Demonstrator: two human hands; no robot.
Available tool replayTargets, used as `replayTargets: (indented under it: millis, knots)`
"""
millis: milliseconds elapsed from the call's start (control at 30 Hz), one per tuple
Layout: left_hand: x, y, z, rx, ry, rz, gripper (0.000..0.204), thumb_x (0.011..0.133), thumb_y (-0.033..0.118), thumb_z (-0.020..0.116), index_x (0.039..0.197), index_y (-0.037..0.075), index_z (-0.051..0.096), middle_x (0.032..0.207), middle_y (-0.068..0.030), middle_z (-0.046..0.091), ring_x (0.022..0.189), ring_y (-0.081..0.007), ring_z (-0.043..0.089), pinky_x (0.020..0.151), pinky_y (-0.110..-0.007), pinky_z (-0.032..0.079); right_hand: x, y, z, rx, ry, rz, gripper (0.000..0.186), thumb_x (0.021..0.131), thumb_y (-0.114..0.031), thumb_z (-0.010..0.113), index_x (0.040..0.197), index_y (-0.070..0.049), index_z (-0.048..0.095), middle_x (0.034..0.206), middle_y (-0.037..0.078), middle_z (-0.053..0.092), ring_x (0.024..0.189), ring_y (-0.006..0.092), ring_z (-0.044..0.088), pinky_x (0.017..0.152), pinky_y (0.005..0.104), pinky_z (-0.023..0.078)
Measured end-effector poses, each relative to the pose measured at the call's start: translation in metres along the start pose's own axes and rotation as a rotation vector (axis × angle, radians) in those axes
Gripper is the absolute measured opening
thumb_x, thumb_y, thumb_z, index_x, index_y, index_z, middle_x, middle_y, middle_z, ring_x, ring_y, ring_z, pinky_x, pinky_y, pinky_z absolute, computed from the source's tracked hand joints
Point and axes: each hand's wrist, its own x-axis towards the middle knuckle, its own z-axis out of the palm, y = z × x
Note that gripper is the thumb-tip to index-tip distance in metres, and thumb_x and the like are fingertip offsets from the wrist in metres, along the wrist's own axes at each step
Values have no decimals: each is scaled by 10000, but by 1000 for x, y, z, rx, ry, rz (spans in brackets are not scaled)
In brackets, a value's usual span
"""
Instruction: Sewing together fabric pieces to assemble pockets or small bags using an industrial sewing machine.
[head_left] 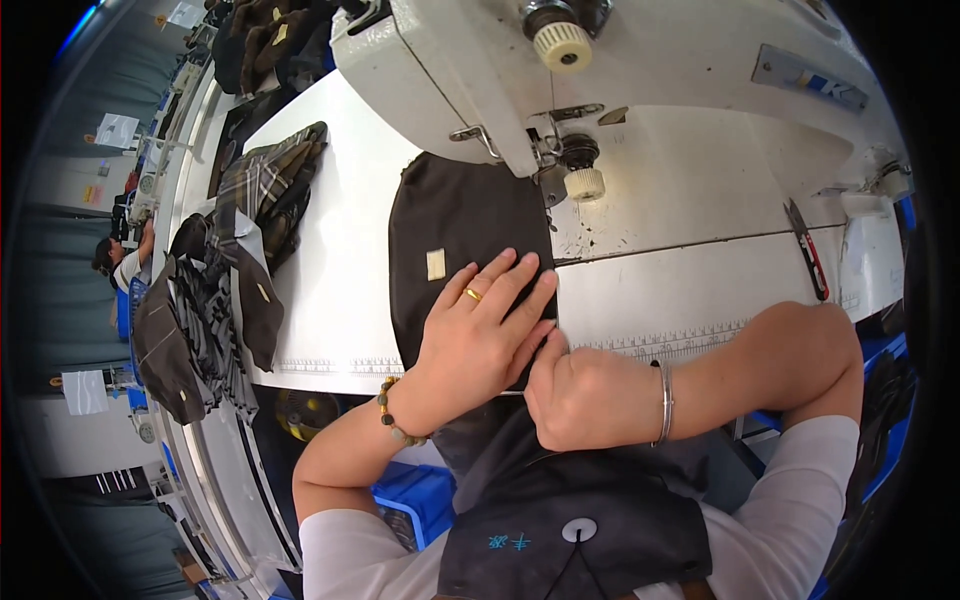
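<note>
A dark brown fabric piece (470, 215) with a small cream label (436, 264) lies flat under the needle area of a white sewing machine (450, 70). My left hand (480, 325) presses on it, fingers stretched out, with a gold ring and a beaded bracelet showing. Close beside it, my right hand (590, 392) is curled with thumb and finger pinched at the fabric's near right edge. A silver bangle circles that wrist. The presser foot (548, 150) stands at the fabric's far right edge, and the machine head partly hides the stitching spot.
Red-and-black thread snips (808, 250) lie on the table at the right. Plaid and dark garment pieces (225, 270) are heaped over the table's left edge. A printed ruler strip (680, 345) runs along the front edge. Below is a blue crate (420, 500). Another person (125, 262) sits far left.
</note>
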Motion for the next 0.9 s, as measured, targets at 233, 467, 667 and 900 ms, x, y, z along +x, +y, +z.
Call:
replayTargets:
  millis: [233,467,667,900]
  knots:
    - [22,-23,8,22,38,22,432,824,213,722,1230,78,660,1248,-124,628,1186,-322,594,984,-450,480,1,20,13,-101,18,87,235,653,-142,609,699,85,648,724,311,637,438,177,530,381,267,395]
    - [46,-44,13,-10,131,82,350,813,149,716,1138,20,692,1075,-126,638,1074,-329,626,916,-412,502,1,42,29,-145,4,130,256,684,-131,610,759,110,653,760,310,642,462,186,570,387,287,426]
    - [52,-58,18,-6,131,91,319,838,162,685,1135,46,695,1091,-94,645,1098,-280,620,931,-408,492,3,48,34,-90,-89,229,276,685,-121,620,804,126,657,816,337,647,477,198,596,410,300,467]
    - [25,-42,13,-65,87,117,347,807,113,699,1151,64,694,1231,-119,654,1145,-292,637,925,-395,521,2,33,27,-174,-93,258,297,680,-111,616,816,149,659,909,403,643,467,181,579,421,273,463]
